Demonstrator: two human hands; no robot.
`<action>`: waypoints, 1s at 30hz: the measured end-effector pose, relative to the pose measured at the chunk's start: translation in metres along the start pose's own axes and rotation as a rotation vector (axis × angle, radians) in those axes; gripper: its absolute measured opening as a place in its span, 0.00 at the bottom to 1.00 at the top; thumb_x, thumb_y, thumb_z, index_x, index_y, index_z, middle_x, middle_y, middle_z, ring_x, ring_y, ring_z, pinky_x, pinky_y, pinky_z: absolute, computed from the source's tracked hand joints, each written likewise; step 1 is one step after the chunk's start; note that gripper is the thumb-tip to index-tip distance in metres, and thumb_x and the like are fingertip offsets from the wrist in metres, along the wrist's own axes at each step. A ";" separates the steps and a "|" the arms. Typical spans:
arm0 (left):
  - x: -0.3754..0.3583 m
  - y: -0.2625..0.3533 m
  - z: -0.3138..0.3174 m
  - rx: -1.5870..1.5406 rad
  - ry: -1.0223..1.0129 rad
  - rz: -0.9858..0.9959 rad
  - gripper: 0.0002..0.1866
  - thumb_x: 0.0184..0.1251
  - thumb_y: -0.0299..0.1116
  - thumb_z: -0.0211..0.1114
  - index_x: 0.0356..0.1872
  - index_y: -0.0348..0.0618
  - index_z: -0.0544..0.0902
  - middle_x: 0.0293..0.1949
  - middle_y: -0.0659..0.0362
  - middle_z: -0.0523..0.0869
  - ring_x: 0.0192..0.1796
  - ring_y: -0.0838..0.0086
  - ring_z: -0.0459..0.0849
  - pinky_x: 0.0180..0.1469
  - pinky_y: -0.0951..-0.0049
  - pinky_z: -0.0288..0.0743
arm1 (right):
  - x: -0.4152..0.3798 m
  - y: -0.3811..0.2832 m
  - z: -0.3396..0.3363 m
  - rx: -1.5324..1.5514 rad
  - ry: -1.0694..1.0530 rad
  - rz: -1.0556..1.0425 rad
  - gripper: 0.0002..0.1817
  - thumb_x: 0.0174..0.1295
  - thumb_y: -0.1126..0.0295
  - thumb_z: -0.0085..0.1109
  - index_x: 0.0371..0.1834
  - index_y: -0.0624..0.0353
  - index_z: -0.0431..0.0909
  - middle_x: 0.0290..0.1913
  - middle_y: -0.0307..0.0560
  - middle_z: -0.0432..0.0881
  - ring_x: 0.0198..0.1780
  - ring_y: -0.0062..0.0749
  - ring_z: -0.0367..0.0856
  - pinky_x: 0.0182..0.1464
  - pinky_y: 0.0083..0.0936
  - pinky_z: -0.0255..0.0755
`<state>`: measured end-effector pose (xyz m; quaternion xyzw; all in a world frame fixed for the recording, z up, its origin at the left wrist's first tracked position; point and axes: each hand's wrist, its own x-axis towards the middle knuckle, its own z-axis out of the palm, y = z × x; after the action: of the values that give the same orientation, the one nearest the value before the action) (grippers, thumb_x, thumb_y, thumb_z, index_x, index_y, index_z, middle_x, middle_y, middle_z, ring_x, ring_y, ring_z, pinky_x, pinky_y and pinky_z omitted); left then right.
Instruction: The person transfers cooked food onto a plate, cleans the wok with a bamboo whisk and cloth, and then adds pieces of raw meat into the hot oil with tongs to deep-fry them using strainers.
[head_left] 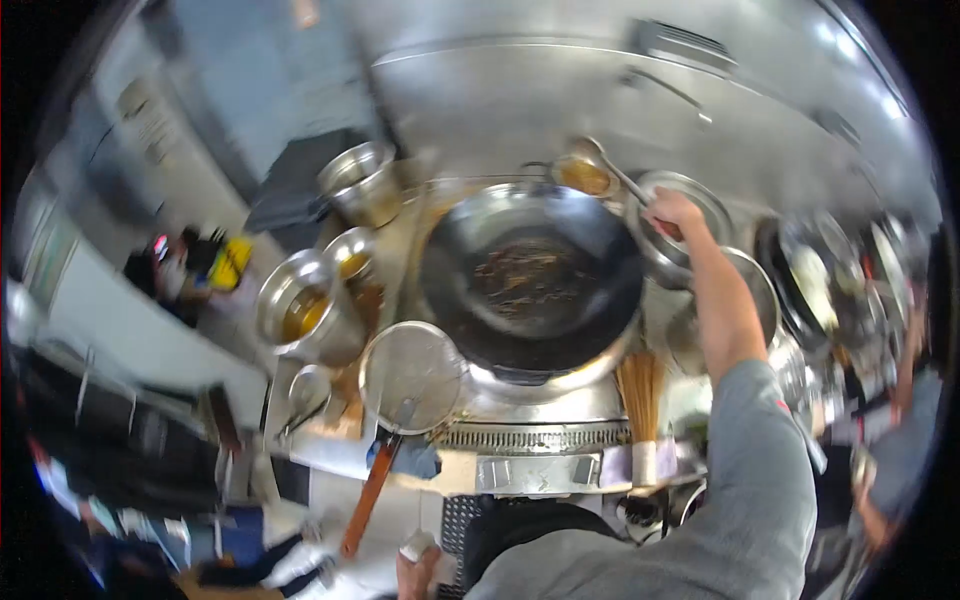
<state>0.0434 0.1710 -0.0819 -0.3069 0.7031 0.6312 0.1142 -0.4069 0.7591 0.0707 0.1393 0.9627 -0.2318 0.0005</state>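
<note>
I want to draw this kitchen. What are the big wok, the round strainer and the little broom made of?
The wok looks like dark, worn metal with a shiny rim. The strainer seems to be grey wire mesh on an orange, maybe wooden, handle. The broom looks like thin bamboo strips, tan and bundled.

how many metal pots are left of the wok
3: one pot at the back, a small pot beside the wok, a large pot nearer front. Blur may hide others.
</note>
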 end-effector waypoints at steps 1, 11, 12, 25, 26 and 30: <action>-0.002 0.006 -0.004 -0.048 -0.018 -0.033 0.22 0.47 0.27 0.67 0.48 0.35 0.77 0.37 0.58 0.82 0.38 0.72 0.80 0.41 0.71 0.74 | -0.005 0.020 -0.001 0.053 -0.072 0.066 0.16 0.49 0.68 0.57 0.37 0.68 0.70 0.16 0.50 0.77 0.17 0.35 0.77 0.18 0.32 0.70; 0.078 0.037 -0.022 0.579 -0.254 0.398 0.21 0.55 0.41 0.63 0.46 0.37 0.80 0.41 0.49 0.83 0.45 0.64 0.81 0.45 0.65 0.75 | -0.099 0.053 0.030 0.249 0.209 0.237 0.14 0.54 0.80 0.49 0.45 0.70 0.67 0.30 0.62 0.80 0.25 0.42 0.80 0.25 0.29 0.76; 0.083 0.040 -0.023 0.619 -0.276 0.435 0.21 0.56 0.42 0.63 0.46 0.38 0.80 0.41 0.49 0.83 0.45 0.63 0.81 0.46 0.65 0.75 | -0.103 0.055 0.017 0.307 0.068 0.191 0.11 0.54 0.80 0.50 0.41 0.72 0.68 0.28 0.60 0.79 0.23 0.39 0.79 0.23 0.25 0.76; 0.118 0.060 0.042 0.452 -0.496 0.502 0.27 0.46 0.38 0.72 0.47 0.34 0.79 0.39 0.49 0.85 0.42 0.64 0.84 0.47 0.68 0.76 | -0.260 -0.061 -0.055 2.738 -0.212 0.389 0.09 0.61 0.81 0.46 0.39 0.71 0.57 0.22 0.39 0.66 0.17 0.23 0.67 0.18 0.15 0.69; 0.112 0.071 0.051 0.526 -0.476 0.581 0.27 0.46 0.38 0.71 0.48 0.35 0.78 0.39 0.47 0.85 0.42 0.59 0.85 0.47 0.67 0.77 | -0.284 -0.070 -0.055 2.757 -0.289 0.415 0.06 0.60 0.81 0.47 0.30 0.67 0.60 0.21 0.39 0.67 0.17 0.23 0.67 0.18 0.15 0.68; 0.139 0.034 0.072 0.590 -0.393 0.795 0.27 0.46 0.40 0.71 0.48 0.36 0.78 0.41 0.46 0.84 0.48 0.55 0.81 0.55 0.61 0.70 | -0.361 -0.085 -0.038 2.508 -0.216 0.337 0.19 0.64 0.76 0.46 0.52 0.79 0.57 0.23 0.36 0.65 0.17 0.18 0.66 0.14 0.14 0.64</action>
<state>-0.1015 0.2001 -0.1429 0.1524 0.8781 0.4469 0.0774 -0.0800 0.6064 0.1662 0.1448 0.0492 -0.9879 -0.0238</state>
